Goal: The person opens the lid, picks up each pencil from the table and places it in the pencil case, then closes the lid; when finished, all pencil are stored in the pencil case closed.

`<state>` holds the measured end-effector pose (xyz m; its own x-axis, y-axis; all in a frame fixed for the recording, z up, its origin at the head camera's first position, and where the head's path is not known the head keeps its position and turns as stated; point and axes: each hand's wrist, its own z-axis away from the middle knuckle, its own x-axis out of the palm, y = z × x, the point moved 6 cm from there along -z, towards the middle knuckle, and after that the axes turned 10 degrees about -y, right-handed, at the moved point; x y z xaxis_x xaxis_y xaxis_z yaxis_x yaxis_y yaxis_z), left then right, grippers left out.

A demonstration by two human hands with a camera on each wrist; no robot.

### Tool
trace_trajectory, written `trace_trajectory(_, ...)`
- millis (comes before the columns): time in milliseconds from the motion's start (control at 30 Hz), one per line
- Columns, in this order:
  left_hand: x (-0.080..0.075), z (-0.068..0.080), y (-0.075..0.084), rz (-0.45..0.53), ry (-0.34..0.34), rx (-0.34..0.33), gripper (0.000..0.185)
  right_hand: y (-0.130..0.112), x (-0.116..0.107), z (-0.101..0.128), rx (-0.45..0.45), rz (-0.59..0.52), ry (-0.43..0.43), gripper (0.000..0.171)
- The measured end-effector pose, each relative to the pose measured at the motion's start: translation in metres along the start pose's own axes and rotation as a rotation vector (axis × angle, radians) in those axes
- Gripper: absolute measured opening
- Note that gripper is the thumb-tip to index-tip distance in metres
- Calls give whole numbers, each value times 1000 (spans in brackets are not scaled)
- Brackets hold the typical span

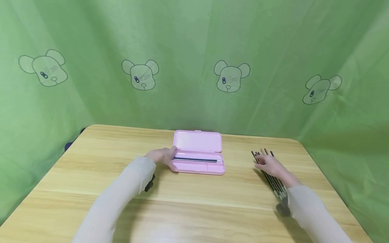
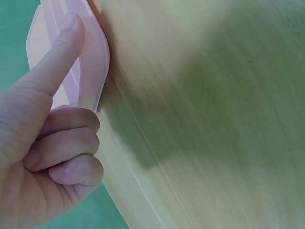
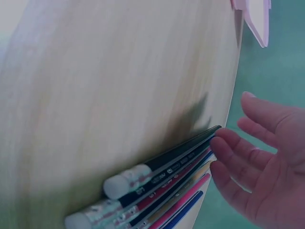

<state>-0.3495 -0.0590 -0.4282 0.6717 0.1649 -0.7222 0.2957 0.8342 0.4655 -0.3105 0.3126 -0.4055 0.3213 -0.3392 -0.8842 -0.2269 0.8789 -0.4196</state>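
Pink plastic, the open pencil case (image 1: pixel 198 158) lies near the middle of the wooden table (image 1: pixel 182 202), toward the far edge, its lid tipped back and one dark pencil (image 1: pixel 197 159) already lying along its tray. The left hand (image 1: pixel 162 156) steadies the case at its left end: in the wrist view the forefinger lies straight against the rim while the other fingers curl loosely, gripping nothing. The right hand (image 1: pixel 270 165) rests with relaxed, spread fingers on the row of pencils (image 1: pixel 273 179) lying side by side near the right edge, none of them yet pinched. To do this well, I judge, the fingertips should part a single pencil from the row, rolling it clear before pinching near its middle, so the neighbours are not dragged along. Keeping the left forefinger pressed to the rim should stop the light case sliding when a pencil is laid in
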Motion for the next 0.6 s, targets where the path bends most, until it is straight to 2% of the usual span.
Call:
trace_trajectory(200, 0, -1, 0, 2, -3, -16, 87, 5, 2, 2, 40, -27, -42, 47)
trace_trajectory(433, 0, 2, 2, 8, -3, -23, 87, 2, 5, 1, -22, -45, -20, 50)
trace_trajectory(600, 0, 5, 3, 1, -5, -31, 87, 3, 8, 0, -21, -30, -26, 53)
